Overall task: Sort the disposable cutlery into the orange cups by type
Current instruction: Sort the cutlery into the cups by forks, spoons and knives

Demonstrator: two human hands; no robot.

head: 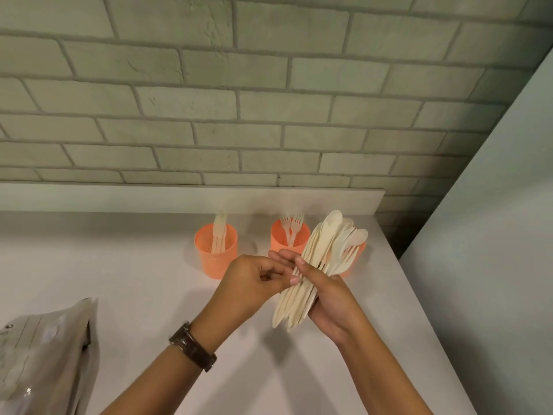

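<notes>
The right hand [332, 298] grips a cutlery bundle [317, 265] of spoons, forks and knives, fingers curled round its handles, above the right side of the white counter [134, 265]. The left hand [257, 277], wearing a dark watch [193, 345], appears to pinch a piece at the bundle's left edge. 3 cups stand at the far side: the left cup [216, 250] holds what look like knives, the middle cup [288, 238] holds forks, and the right cup [360, 250] is mostly hidden behind the bundle. A plastic bag [51, 354] lies near left.
</notes>
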